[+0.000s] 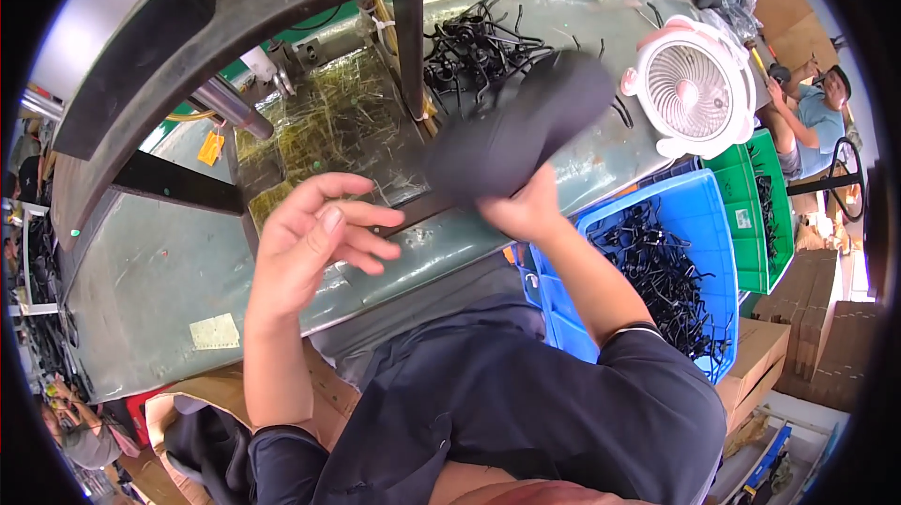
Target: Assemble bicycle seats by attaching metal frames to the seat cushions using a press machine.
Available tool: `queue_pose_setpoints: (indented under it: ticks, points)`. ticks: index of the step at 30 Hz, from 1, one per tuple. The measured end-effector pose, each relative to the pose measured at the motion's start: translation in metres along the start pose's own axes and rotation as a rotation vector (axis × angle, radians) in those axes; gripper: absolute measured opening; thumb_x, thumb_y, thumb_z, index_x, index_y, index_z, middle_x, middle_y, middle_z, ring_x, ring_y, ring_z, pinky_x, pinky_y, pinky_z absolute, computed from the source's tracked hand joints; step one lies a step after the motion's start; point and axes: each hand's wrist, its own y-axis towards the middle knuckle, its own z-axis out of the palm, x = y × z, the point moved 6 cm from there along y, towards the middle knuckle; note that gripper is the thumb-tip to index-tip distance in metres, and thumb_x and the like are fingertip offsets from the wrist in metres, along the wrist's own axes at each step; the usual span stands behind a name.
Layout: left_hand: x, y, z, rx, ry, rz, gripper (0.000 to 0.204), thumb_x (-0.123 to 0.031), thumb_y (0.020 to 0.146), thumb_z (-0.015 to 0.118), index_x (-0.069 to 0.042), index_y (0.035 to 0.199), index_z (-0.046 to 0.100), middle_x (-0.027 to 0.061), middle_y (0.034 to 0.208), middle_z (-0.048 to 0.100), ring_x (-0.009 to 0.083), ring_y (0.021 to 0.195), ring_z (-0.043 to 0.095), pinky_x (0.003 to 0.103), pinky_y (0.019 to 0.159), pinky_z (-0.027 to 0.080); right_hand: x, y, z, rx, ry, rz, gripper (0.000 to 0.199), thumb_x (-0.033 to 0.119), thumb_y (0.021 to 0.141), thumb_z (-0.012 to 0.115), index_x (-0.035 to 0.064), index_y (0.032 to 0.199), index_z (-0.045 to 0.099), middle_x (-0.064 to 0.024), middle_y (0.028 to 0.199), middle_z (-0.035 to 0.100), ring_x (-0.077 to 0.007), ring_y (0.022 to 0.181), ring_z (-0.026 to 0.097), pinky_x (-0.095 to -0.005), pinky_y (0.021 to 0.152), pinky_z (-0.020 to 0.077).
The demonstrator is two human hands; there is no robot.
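dark shirt [526, 383] closest in; beyond it, a black padded piece [526, 120] raised in the right hand [527, 210] alone.
the right hand is clamped on the piece's near edge, above the grey-green bench [141, 270]; the left hand [305, 256] is empty, fingers apart, just this side of the yellow-taped plate [314, 120]. borne by one edge, the piece could tip or slip, i judge, should that single grip loosen. behind it lies a heap of bent black rods [483, 45]; contact with their ends might scuff it, though i cannot tell the gap.
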Motion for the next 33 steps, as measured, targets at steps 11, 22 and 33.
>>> queue_pose_setpoints:
  ticks: [11, 22, 33]
  points:
    - [-0.027, -0.082, -0.047, -0.173, 0.795, -0.003, 0.031, -0.001, 0.103, 0.072, 0.002, 0.133, 0.065, 0.0141, 0.128, 0.074, 0.0201, 0.113, 0.074, 0.035, 0.101, 0.059, -0.038, 0.211, -0.111, -0.336, 0.416, 0.153, 0.056, 0.023, 0.104, 0.076, -0.0126, 0.142, 0.057, -0.0220, 0.135, 0.069, -0.0297, 0.113, 0.077, -0.0364, 0.095, 0.0626]
    - [0.079, -0.589, -0.214, -2.085, 1.330, -1.277, 0.076, -0.066, 0.097, 0.066, 0.000, 0.134, 0.069, 0.0295, 0.130, 0.072, 0.0450, 0.125, 0.069, 0.056, 0.104, 0.056, -0.199, 0.082, -0.271, 0.136, -1.615, 0.357, 0.049, 0.025, 0.102, 0.061, 0.0061, 0.147, 0.057, -0.0290, 0.133, 0.071, -0.0482, 0.111, 0.073, -0.0547, 0.097, 0.0583]
    - [0.182, -0.623, -0.230, -1.627, 1.303, -1.446, 0.073, -0.066, 0.099, 0.065, -0.002, 0.133, 0.070, 0.0191, 0.142, 0.068, 0.0376, 0.138, 0.060, 0.061, 0.117, 0.042, -0.117, 0.054, -0.183, 0.005, -0.119, 0.589, 0.033, 0.025, 0.115, 0.054, 0.0018, 0.133, 0.068, -0.0097, 0.101, 0.076, -0.0150, 0.069, 0.068, -0.0284, 0.059, 0.0558]
